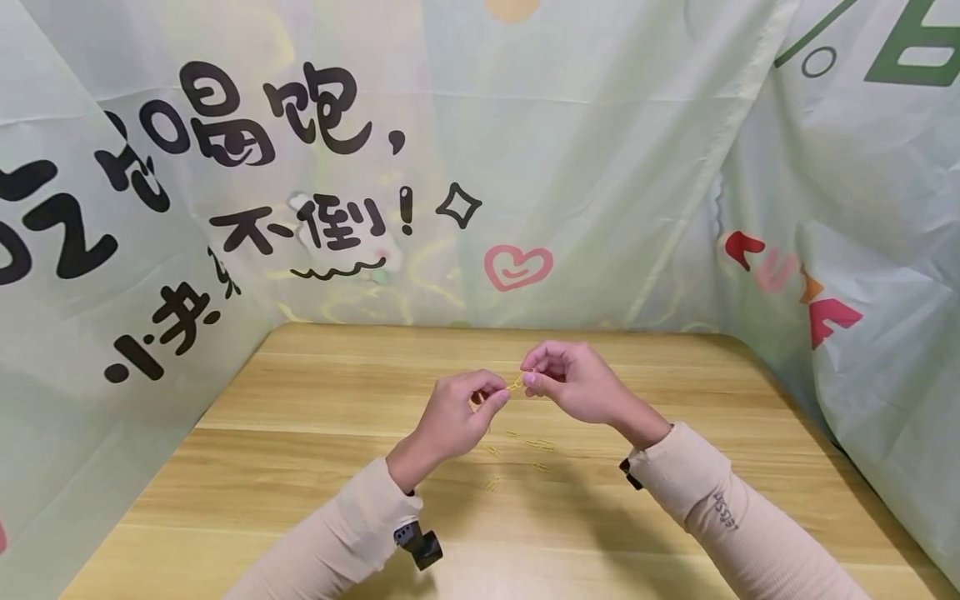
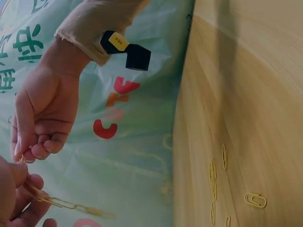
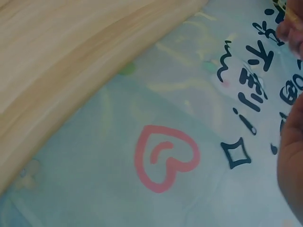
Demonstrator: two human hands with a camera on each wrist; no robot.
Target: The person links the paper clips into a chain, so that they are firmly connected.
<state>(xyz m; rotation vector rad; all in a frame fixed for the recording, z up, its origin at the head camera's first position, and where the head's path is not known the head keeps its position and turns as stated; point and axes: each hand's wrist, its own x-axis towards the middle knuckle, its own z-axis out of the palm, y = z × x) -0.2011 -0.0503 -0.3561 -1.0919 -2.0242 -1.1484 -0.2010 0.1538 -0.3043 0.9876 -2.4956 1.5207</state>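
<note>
Above the table, both hands are raised close together with a yellow paper clip [image 1: 515,384] stretched between their fingertips. My left hand [image 1: 456,417] pinches it between thumb and fingers. From the left fingers hangs a short chain of linked yellow paper clips [image 2: 66,204], seen in the left wrist view. Opposite, my right hand [image 1: 583,385] pinches the other end with thumb and forefinger; the fingertips partly hide the clip there. In the right wrist view only parts of the hands show at the right edge.
Several loose yellow paper clips lie on the wooden table [image 1: 300,467] below the hands, among them one clip [image 1: 492,484] nearer the front and another clip [image 1: 540,467] to its right. A printed cloth [image 1: 600,183] surrounds the back and sides of the table.
</note>
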